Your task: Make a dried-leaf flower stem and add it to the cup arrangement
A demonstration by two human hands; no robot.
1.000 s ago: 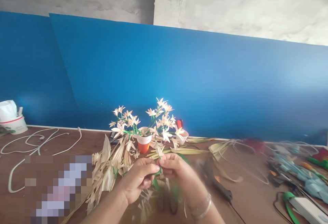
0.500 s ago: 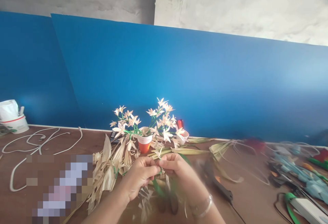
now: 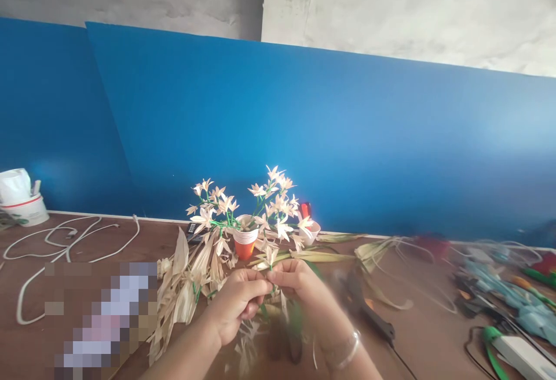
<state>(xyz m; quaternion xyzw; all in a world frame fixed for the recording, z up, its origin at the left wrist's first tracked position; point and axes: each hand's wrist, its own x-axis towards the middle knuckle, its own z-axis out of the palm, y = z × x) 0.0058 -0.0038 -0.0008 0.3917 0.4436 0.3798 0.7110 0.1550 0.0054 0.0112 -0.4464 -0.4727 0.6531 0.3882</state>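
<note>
Both of my hands meet low in the centre, pinching a small pale husk flower by its thin green stem. My left hand is closed at the fingertips, with the stem's lower part hidden behind them. Thumb and index finger of my right hand press together just under the petals. A blurred green strip hangs below the right hand. Just beyond stand more pale flowers on green stems, some rising from an orange-and-white paper cup stack.
Dried husks lie left of my hands. A black glue gun with a cord is at the right. White cables coil at far left, near a white tub. A blue panel closes off the table's back.
The husk flower has turned more upright and dropped slightly between my fingers. Below my hands the green strip has shifted. Both hands stay in nearly the same place.
</note>
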